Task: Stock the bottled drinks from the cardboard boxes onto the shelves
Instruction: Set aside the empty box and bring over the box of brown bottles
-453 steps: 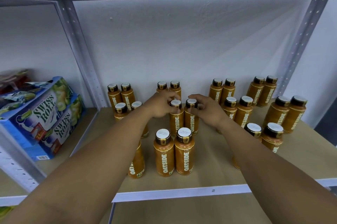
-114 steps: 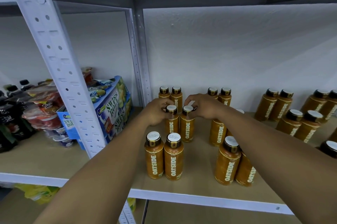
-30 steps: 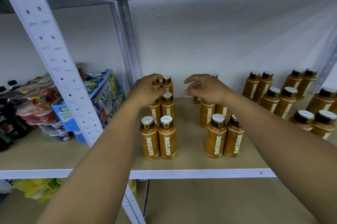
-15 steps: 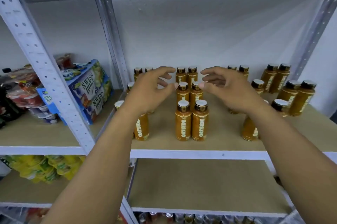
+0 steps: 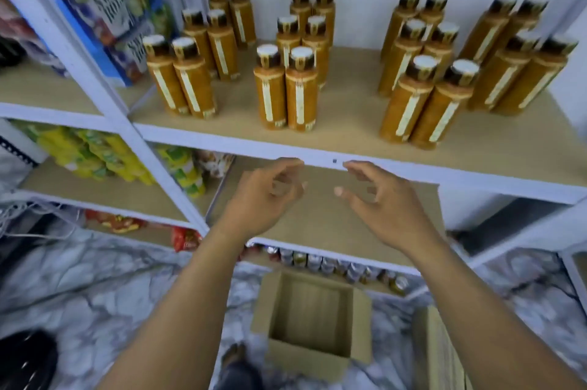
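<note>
Since a moment ago, the left hand (image 5: 263, 199) and right hand (image 5: 387, 205) are dropping away from the bottles (image 5: 286, 87), hovering loose and empty below the shelf (image 5: 349, 122). Bottles are standing on it in paired rows (likely for neat facing); the box (image 5: 305, 358) on the floor is looking empty.

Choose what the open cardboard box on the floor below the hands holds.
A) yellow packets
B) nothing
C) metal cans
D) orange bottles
B: seen from above, the open cardboard box shows only its bare inner walls and bottom.
</note>
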The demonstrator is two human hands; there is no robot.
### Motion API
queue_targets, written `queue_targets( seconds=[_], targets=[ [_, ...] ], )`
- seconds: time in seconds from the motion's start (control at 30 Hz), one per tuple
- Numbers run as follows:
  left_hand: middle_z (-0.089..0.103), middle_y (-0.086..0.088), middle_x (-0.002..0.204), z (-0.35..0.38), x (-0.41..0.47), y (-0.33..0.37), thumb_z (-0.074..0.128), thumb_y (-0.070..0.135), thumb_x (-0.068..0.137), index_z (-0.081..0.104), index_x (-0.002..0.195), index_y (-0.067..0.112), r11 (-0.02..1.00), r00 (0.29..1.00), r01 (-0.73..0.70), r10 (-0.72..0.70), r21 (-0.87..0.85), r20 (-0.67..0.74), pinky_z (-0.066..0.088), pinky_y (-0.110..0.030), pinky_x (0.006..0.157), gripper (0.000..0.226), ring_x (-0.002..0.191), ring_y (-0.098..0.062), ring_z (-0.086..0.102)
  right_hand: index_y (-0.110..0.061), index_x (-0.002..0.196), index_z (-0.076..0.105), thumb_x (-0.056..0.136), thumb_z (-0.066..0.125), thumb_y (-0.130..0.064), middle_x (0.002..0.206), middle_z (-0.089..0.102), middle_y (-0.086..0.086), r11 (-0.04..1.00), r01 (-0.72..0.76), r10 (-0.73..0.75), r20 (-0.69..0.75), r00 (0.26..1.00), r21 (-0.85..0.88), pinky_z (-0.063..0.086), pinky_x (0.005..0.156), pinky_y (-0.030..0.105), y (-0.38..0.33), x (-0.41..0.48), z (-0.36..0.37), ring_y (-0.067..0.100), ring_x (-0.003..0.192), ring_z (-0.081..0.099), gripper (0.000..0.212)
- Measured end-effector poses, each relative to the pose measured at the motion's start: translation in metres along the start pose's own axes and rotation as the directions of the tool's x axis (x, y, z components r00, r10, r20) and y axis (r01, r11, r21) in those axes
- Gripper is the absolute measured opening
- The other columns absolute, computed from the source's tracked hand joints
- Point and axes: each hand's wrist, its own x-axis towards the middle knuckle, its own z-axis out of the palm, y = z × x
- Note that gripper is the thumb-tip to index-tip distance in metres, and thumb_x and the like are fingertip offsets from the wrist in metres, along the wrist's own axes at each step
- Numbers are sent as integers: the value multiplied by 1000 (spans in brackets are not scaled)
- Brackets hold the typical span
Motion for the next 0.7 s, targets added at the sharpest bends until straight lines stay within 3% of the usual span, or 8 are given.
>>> queue_targets(
  seconds=[0.17, 0.23, 0.33, 0.43, 0.53, 0.6, 0.7],
  targets=[
    [70, 10, 110, 47, -24, -74, 73, 26, 95, 66, 123, 30, 992, 968, 121, -126, 35, 216, 53, -23, 88, 29, 99, 0, 65, -26, 129, 65, 91, 73, -38, 123, 69, -9, 979, -202, 200, 97, 975, 20, 48, 94, 24, 71, -32, 69, 8, 114, 63, 41],
    [71, 12, 105, 72, -33, -114, 74, 19, 94, 65, 117, 32, 987, 943, 152, -159, 47, 291, 53, -19, 84, 28, 95, 3, 66, -25, 125, 67, 90, 73, -40, 120, 71, -9, 945, -323, 315, 129, 940, 47, 51, 94, 28, 105, -49, 105, 12, 112, 67, 38],
    [72, 11, 111, 114, -47, -184, 73, 30, 92, 66, 119, 34, 973, 867, 211, -231, 95, 442, 53, -24, 90, 28, 99, -1, 67, -23, 132, 64, 90, 65, -55, 128, 70, -6, 884, -465, 450, 199, 871, 39, 49, 100, 29, 152, -79, 162, 14, 116, 65, 52],
    [70, 8, 119, 159, -64, -261, 71, 34, 96, 62, 124, 37, 945, 766, 291, -325, 150, 555, 53, -24, 91, 30, 105, -5, 66, -23, 135, 62, 94, 69, -43, 132, 67, -5, 789, -609, 578, 241, 779, 77, 49, 102, 33, 203, -106, 220, 13, 118, 64, 46],
    [69, 7, 122, 206, -81, -341, 69, 32, 97, 62, 130, 34, 920, 737, 339, -389, 195, 553, 47, -13, 84, 33, 111, -7, 64, -26, 131, 64, 95, 68, -41, 123, 68, -11, 741, -670, 641, 247, 727, 45, 50, 100, 31, 266, -125, 279, 10, 118, 63, 39],
    [68, 4, 127, 241, -89, -398, 70, 30, 97, 62, 136, 27, 909, 739, 347, -417, 232, 530, 46, -20, 89, 40, 117, -11, 63, -29, 128, 65, 95, 67, -42, 120, 67, -15, 715, -698, 677, 224, 701, 22, 51, 101, 35, 320, -136, 317, 12, 118, 63, 36],
    [63, -1, 138, 295, -99, -484, 69, 27, 97, 55, 144, 21, 886, 750, 388, -463, 253, 472, 42, -23, 95, 49, 129, -14, 57, -30, 135, 61, 93, 66, -47, 132, 66, -5, 702, -710, 705, 184, 685, -48, 49, 102, 37, 410, -145, 371, 17, 122, 62, 45]
  ],
)
